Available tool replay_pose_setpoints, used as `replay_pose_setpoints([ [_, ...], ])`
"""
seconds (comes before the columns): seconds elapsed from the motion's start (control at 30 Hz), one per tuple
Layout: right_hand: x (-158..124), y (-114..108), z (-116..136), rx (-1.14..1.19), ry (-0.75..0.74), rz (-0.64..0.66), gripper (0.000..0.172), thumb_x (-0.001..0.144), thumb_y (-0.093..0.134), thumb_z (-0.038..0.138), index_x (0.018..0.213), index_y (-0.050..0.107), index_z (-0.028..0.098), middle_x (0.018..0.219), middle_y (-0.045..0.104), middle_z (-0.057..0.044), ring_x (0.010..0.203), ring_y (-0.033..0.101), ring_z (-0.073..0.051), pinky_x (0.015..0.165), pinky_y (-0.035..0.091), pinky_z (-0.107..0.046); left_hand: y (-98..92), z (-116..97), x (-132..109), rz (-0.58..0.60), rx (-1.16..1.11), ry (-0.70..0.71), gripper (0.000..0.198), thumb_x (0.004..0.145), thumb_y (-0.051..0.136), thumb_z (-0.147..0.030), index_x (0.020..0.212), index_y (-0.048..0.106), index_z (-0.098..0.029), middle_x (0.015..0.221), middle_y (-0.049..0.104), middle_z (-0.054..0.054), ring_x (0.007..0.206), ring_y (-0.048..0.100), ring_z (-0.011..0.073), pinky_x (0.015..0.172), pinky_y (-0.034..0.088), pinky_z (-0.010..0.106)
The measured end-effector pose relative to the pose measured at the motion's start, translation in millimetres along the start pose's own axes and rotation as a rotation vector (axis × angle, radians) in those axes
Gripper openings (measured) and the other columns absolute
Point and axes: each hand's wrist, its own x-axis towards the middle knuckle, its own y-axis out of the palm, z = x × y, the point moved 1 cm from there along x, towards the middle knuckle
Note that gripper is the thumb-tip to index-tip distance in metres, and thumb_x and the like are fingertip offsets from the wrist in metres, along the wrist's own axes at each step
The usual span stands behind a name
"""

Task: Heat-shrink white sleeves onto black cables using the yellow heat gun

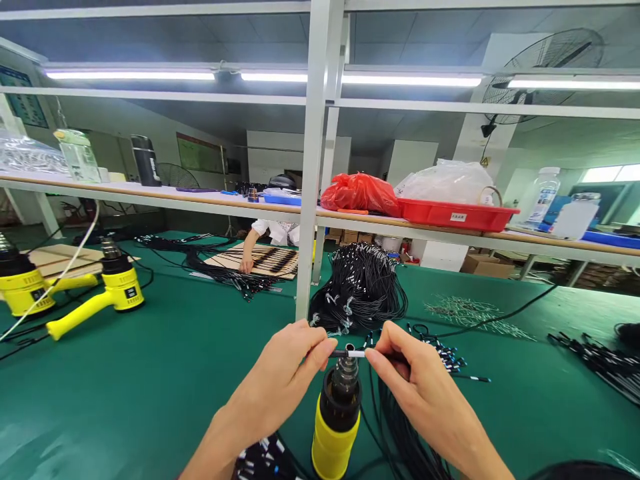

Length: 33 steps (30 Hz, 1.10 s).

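Note:
My left hand [290,373] pinches the black part of a thin cable [338,353], held level. At its other end, my right hand [417,380] pinches the cable beside a short white sleeve [357,354]. The sleeve lies across the metal nozzle of an upright yellow heat gun [335,427]; whether it touches the nozzle I cannot tell. Below my right hand hang black cables [400,427]. Under my left wrist lie more black cable ends with white sleeves [265,460].
A large cable bundle [360,287] sits behind a white post [313,167]. Yellow heat guns [123,287] stand at left. Twist ties [465,310] and cables [600,363] lie at right. Across the bench is a co-worker's hand [247,262]. A shelf holds a red tray [455,215].

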Motion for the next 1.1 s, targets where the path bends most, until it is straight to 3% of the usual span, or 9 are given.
replay_pose_setpoints([
  [0.27,7,5,-6,-0.037,0.014,-0.045,0.03,0.094,0.047,0.039,0.07,0.038,0.022,0.064,0.043,0.006,0.058,0.036,-0.012,0.054,0.027,-0.025,5.1,8,8,-0.027,-0.125,-0.122,0.037,0.098,0.04,-0.044,0.073,0.056,-0.021,0.075,0.055,-0.003,0.072,0.049,0.0155,0.067,0.035,0.028],
  [0.77,13,9,-13,-0.056,0.033,-0.064,0.028,0.091,0.051,0.036,0.07,0.039,0.023,0.065,0.049,0.005,0.059,0.043,-0.013,0.055,0.03,-0.025,8.2,13,12,-0.051,-0.162,-0.144,0.02,0.094,0.049,-0.038,0.082,0.057,-0.024,0.083,0.058,-0.003,0.082,0.052,0.017,0.072,0.037,0.029],
  [0.97,9,1,-13,-0.027,0.043,0.01,0.022,0.094,0.048,0.033,0.078,0.059,0.022,0.072,0.062,0.002,0.064,0.051,-0.015,0.058,0.035,-0.026,7.1,11,13,-0.08,-0.179,-0.18,0.011,0.09,0.054,-0.034,0.085,0.058,-0.025,0.089,0.059,-0.003,0.086,0.052,0.0175,0.072,0.038,0.028],
  [1.1,8,-4,-13,0.0,0.011,0.007,0.025,0.094,0.048,0.032,0.079,0.065,0.022,0.074,0.065,0.001,0.066,0.053,-0.015,0.06,0.037,-0.026,4.9,10,13,-0.072,-0.136,-0.185,0.026,0.094,0.045,-0.046,0.087,0.059,-0.025,0.082,0.06,-0.002,0.079,0.052,0.0182,0.066,0.035,0.028],
])
